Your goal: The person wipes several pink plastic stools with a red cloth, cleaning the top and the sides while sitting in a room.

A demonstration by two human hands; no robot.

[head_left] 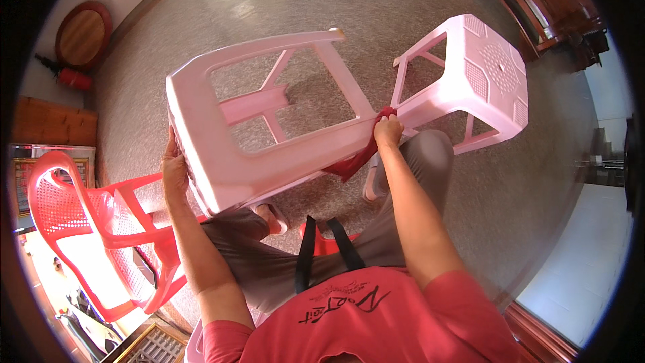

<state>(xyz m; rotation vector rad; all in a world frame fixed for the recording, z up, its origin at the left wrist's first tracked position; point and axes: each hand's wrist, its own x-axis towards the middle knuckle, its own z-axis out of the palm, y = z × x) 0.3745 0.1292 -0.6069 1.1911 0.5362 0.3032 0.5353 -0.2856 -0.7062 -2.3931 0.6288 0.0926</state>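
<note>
A pale pink plastic stool (201,131) is tipped on its side in front of me, its legs pointing away and to the right. My left hand (176,171) grips the seat end at the left, some fingers hidden behind it. A dark red cloth (355,165) wraps around a leg at the stool's right side. My right hand (388,132) is closed on that cloth and presses it against the leg. Just beyond my right knee, a second pink stool (500,70) lies on its side, its patterned seat facing right.
A red plastic armchair (57,215) stands at the left, with a dark flat object (144,267) on its seat. Dark wooden furniture (551,0) is at the far right. A round wooden piece (82,35) leans by the far left wall, near a red cylinder (74,79). The floor (201,13) is speckled brown.
</note>
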